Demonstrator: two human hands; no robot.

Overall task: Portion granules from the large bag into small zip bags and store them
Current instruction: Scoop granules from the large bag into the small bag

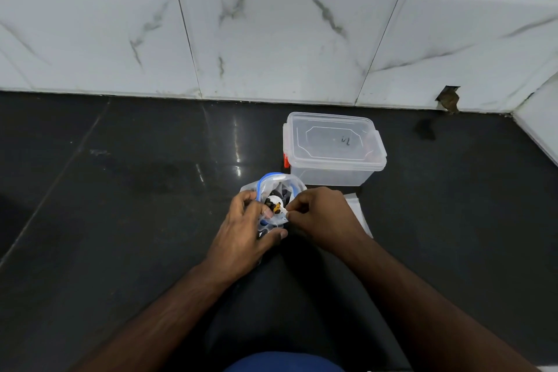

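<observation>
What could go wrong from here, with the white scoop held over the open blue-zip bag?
1. The scoop sits loaded at the mouth of the open bag, which the left hand holds by soft plastic; if the mouth sags, granules may spill onto the dark floor.
2. The right hand pinches only the scoop's end, so it could tip.
3. The storage box has its lid on, so storing needs a free hand.
</observation>
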